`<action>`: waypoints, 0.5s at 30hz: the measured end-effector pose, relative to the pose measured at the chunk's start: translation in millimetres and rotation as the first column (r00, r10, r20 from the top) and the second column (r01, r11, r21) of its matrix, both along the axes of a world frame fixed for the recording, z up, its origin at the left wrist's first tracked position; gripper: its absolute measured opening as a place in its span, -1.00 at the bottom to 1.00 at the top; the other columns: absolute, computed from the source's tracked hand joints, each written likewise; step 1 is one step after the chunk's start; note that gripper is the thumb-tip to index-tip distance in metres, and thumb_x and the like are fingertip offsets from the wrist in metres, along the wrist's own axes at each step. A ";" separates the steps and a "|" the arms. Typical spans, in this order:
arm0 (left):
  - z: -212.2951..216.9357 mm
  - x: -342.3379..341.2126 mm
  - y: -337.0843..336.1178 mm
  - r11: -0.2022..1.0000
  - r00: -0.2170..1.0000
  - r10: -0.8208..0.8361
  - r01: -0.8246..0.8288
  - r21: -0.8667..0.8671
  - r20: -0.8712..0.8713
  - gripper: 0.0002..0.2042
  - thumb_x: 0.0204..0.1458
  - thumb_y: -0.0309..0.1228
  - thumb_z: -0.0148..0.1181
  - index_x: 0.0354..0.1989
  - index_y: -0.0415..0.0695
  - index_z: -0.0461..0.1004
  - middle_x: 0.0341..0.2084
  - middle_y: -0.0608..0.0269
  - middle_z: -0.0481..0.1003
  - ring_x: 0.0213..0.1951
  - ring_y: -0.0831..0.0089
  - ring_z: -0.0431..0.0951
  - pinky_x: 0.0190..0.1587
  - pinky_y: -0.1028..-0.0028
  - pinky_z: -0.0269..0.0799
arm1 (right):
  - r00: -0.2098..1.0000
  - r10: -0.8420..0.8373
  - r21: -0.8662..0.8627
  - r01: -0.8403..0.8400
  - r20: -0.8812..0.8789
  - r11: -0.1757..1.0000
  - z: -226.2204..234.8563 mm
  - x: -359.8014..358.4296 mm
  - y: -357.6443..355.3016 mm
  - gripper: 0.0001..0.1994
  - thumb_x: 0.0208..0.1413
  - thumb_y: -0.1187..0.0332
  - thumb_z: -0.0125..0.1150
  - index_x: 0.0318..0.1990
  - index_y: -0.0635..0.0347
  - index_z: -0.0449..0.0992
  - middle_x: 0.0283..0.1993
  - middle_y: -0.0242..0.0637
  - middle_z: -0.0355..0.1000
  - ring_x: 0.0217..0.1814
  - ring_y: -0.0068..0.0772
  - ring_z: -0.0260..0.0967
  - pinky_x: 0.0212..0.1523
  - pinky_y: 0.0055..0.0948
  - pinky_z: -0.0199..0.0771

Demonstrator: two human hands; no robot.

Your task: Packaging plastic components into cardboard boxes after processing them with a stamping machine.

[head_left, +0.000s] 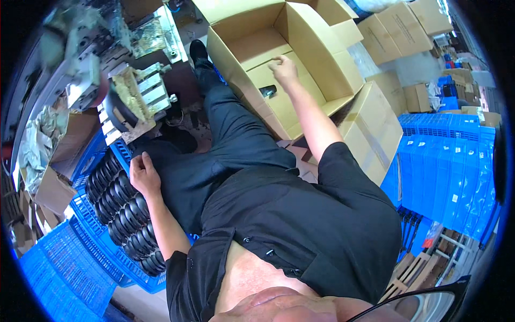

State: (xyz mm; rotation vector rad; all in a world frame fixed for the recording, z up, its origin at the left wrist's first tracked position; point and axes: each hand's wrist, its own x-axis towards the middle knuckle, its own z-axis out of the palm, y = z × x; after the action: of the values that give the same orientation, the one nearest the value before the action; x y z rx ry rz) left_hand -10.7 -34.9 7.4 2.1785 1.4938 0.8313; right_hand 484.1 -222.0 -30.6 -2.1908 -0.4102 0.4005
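Observation:
My right hand [284, 71] is over the open cardboard box [351, 80], fingers loosely bent and apart, nothing in them. Below it, inside the box, a small black part [267, 90] shows, apart from the fingers; I cannot tell whether it lies on the bottom. My left hand [144, 174] is beside my thigh at the edge of a blue plastic crate [86, 209]. Its fingers are slightly bent and hold nothing visible. Rows of black curved parts [126, 212] fill that crate. A similar curved black piece [119, 107] sits at the machine fixture [153, 91].
At the left stands a metal machine [88, 75], next to a carton with crumpled plastic [43, 134]. Stacked blue crates [445, 166] rise on the right, near a wooden pallet [410, 273]. More closed cartons [397, 32] are at the back right.

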 end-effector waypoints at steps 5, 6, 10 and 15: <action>-0.1 5.6 -0.5 0.999 0.998 0.028 -0.026 0.032 -0.054 -0.73 0.27 -0.22 0.32 -0.30 -0.21 0.59 -0.50 0.14 0.56 -0.43 0.25 0.56 -0.29 0.29 0.48 | 0.954 0.277 -0.475 -0.298 -0.116 0.828 -51.1 17.2 -23.5 -0.50 0.02 0.32 0.31 0.19 0.18 0.59 0.08 0.07 0.63 0.12 0.00 0.61 0.17 -0.14 0.56; 0.5 5.2 -0.9 0.999 0.997 0.039 -0.038 0.024 -0.068 -0.73 0.27 -0.23 0.32 -0.30 -0.21 0.59 -0.50 0.14 0.56 -0.44 0.25 0.56 -0.29 0.29 0.48 | 0.937 0.333 -0.490 -0.342 -0.110 0.802 -64.1 9.1 -18.2 -0.49 0.02 0.33 0.30 0.19 0.18 0.59 0.08 0.08 0.62 0.10 0.01 0.61 0.17 -0.14 0.57; -1.2 3.7 -0.4 0.999 0.999 0.047 -0.048 -0.003 -0.008 -0.73 0.27 -0.23 0.33 -0.30 -0.22 0.59 -0.51 0.14 0.56 -0.45 0.25 0.55 -0.29 0.28 0.49 | 0.914 0.362 -0.474 -0.405 -0.183 0.782 -112.7 -0.6 -6.8 -0.40 0.13 0.15 0.24 0.32 0.20 0.48 0.17 0.10 0.58 0.12 0.03 0.62 0.18 -0.14 0.59; 0.5 4.8 10.4 0.998 0.997 0.046 -0.044 0.038 -0.055 -0.73 0.21 -0.20 0.32 -0.37 -0.17 0.58 -0.50 0.07 0.55 -0.41 0.09 0.59 -0.29 0.19 0.49 | 0.916 0.363 -0.514 -0.398 -0.172 0.760 -132.0 -8.0 3.5 -0.26 0.09 -0.21 0.21 0.20 0.29 0.54 0.22 0.34 0.48 0.32 0.31 0.44 0.33 0.01 0.41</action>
State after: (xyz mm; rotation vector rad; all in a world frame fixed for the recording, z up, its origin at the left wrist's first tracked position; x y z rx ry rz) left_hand -5.9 -24.5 7.9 2.2191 1.5712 0.8251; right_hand 476.2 -218.4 -162.6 -2.6294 -0.7964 0.9015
